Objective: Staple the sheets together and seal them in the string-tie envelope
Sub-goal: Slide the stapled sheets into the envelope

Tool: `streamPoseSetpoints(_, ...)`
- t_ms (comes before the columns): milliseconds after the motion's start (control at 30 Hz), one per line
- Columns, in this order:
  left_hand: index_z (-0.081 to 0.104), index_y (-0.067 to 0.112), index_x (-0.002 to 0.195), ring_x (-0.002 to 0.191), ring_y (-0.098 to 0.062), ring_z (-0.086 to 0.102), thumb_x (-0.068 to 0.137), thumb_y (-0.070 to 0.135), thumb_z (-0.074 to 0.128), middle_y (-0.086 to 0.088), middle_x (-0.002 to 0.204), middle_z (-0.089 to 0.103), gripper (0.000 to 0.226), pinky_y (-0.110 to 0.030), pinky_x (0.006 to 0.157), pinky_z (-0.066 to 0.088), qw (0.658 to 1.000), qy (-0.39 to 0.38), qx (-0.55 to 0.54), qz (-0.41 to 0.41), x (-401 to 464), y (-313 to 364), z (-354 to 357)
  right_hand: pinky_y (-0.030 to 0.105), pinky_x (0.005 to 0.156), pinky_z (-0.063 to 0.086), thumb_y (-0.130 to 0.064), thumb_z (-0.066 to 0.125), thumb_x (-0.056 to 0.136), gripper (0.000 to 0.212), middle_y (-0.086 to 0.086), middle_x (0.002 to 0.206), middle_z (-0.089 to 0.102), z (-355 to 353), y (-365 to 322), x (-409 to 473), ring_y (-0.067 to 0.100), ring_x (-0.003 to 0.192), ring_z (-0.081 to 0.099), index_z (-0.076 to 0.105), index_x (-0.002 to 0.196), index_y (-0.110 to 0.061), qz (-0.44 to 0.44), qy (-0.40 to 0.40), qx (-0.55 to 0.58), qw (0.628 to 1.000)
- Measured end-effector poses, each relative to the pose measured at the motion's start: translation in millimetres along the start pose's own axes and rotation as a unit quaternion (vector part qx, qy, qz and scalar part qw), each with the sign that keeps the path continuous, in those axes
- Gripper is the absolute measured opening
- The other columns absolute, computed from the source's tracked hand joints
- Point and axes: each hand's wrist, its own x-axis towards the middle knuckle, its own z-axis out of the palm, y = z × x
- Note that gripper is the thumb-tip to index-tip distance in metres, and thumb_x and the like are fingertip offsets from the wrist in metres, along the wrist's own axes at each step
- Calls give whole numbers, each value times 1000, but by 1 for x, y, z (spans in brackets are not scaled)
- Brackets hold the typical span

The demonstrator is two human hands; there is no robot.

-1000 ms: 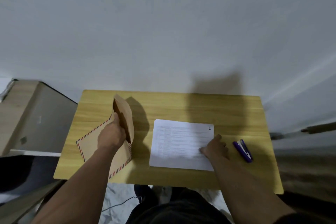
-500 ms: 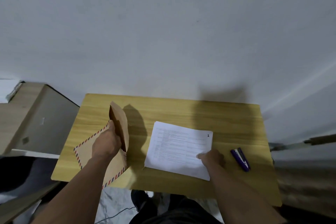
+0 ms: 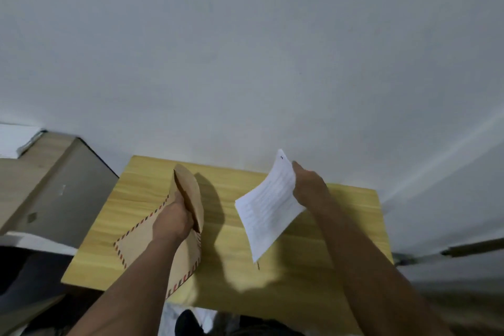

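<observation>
A brown envelope (image 3: 141,245) with a red and blue striped border lies at the left of the wooden table (image 3: 327,267), its flap (image 3: 191,194) raised. My left hand (image 3: 171,218) grips the envelope at its mouth, fingers tucked inside the opening. My right hand (image 3: 308,185) pinches the white printed sheets (image 3: 268,207) by their right edge and holds them tilted in the air above the table's middle. The stapler is hidden behind my right arm.
A plain white wall rises right behind the table. A lower wooden and grey piece of furniture (image 3: 41,185) stands to the left. A dark rod (image 3: 474,249) pokes out at the right edge.
My right hand has lifted the sheets off the table and tilted them up. The stapler is now out of sight. My left hand keeps the envelope mouth open.
</observation>
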Motion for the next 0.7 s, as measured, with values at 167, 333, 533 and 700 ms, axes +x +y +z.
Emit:
streamPoseSetpoints(167,34,14,149,99,-39,69,99,22,46,-16,116,73,52,-42,71,52,1000,-3,19,5,-1,9,-6,46,85,57,2,44,92,84,18,109,67,-104,-55,-10,33,93,65,13,164,-28,-55,57,6,997)
streamPoseSetpoints(333,36,17,149,98,-37,69,99,26,45,-12,115,73,51,-44,75,57,1000,-8,16,12,0,15,-6,37,84,51,0,42,97,79,16,128,63,-174,-88,-32,30,100,61,16,164,-32,-108,137,23,984)
streamPoseSetpoints(533,45,15,133,86,-33,64,100,22,48,-10,108,72,34,-40,67,50,999,-12,24,31,-3,31,-1,24,87,38,-6,41,103,70,5,152,52,-193,-117,-51,22,114,58,19,163,-35,-178,163,67,968)
streamPoseSetpoints(700,43,21,136,68,-26,56,98,23,46,-3,88,69,39,-35,56,42,999,0,-16,30,-7,33,6,27,87,43,-4,43,101,73,8,152,52,-157,-134,-40,27,119,61,18,164,-33,-194,104,28,975)
